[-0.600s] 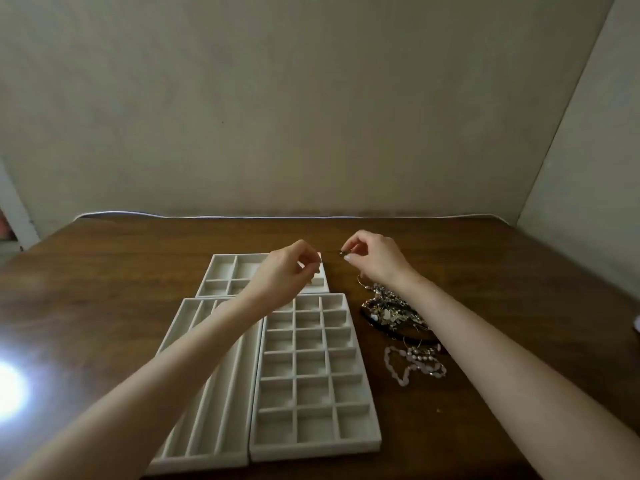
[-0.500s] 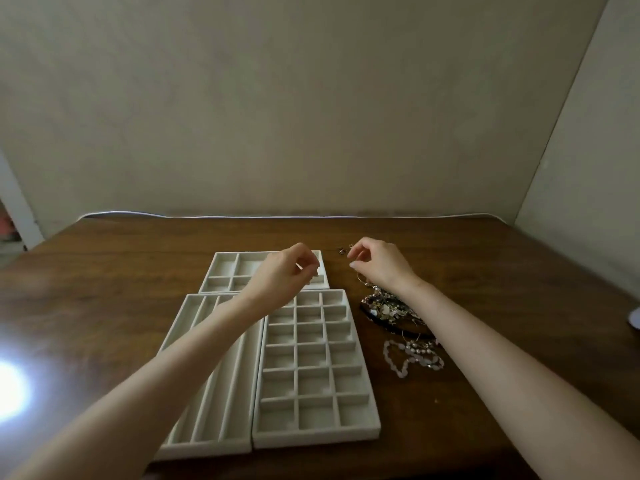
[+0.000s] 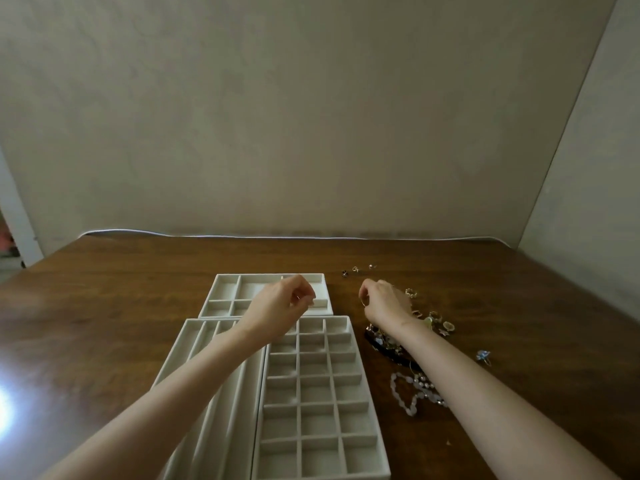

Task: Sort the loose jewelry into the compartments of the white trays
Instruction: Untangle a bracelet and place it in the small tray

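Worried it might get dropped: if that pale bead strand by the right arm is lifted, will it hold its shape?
Probably floppy: the bead strand lies in a loose, crooked loop on the table, so it would likely dangle. Its rounded beads look smooth, so it may slip. Other pieces lie beside it, so it could snag.

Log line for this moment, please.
left hand: curled over far tray, hold unclear | right hand: pinching thin hoop beside jewelry pile | grid tray: visible cells empty
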